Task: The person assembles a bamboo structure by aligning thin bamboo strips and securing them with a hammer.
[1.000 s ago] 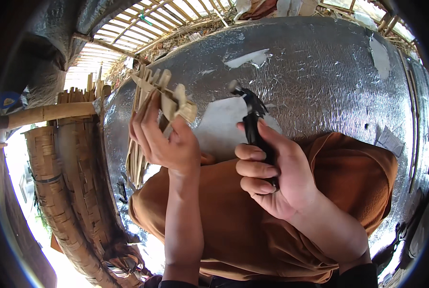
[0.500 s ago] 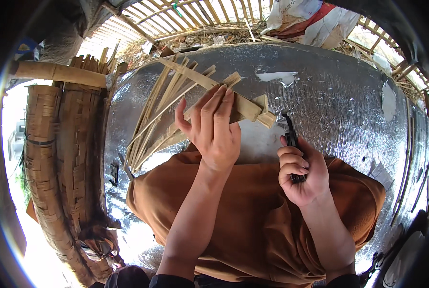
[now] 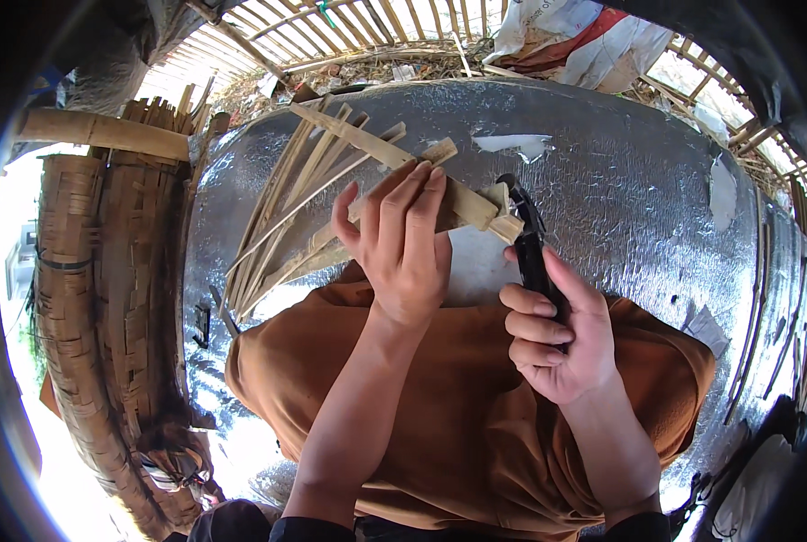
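Right hand (image 3: 561, 334): fingers curled tight round black-handled metal hammer (image 3: 531, 262), grip partly hidden; long axis near–far, head far, leaning left. Left hand (image 3: 401, 257): fingers closed over flat tan bamboo strips (image 3: 468, 200), middle covered; top strip runs far-left to near-right, end beside hammer head, contact unclear. Crinkled silver foil sheet (image 3: 620, 181) beyond.

One hammer (image 3: 531, 257) in the right hand (image 3: 566, 339), two woven rolls (image 3: 67, 289) way left, strips (image 3: 468, 204) at the left hand (image 3: 405, 248) too jumbled to count tbh.
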Motion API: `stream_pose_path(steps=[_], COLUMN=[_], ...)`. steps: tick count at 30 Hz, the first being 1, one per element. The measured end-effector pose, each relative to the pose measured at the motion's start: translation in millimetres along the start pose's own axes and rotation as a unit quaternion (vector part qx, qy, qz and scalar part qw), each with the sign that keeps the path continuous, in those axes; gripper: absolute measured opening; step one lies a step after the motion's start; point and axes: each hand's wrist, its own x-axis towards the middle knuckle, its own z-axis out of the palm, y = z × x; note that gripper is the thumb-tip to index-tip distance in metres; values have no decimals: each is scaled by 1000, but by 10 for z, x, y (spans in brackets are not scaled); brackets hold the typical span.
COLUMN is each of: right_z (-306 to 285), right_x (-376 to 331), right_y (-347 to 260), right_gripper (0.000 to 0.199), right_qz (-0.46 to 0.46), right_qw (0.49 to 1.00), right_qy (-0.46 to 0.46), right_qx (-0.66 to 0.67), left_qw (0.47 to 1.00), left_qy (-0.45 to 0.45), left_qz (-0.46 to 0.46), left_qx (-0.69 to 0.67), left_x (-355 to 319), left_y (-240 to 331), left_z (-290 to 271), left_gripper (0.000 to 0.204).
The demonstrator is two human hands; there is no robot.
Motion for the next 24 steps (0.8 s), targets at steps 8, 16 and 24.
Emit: stream_pose_path(steps=[8, 16, 24], right_z=[64, -63, -191], right_x=[122, 224, 225], right_y=[-118, -172, -222], right_gripper=[30, 31, 32], right_qz=[-194, -236, -245], right_qw=[944, 918, 918], right_qy=[111, 116, 146], right_qx=[-243, -296, -277], left_qw=[996, 984, 911], left_qy=[-92, -176, -340], left_qz=[-4, -2, -49], left_qx=[17, 2, -228], left_x=[-17, -11, 258], left_y=[120, 234, 153], left_z=[7, -40, -198], left_gripper=[43, 48, 51])
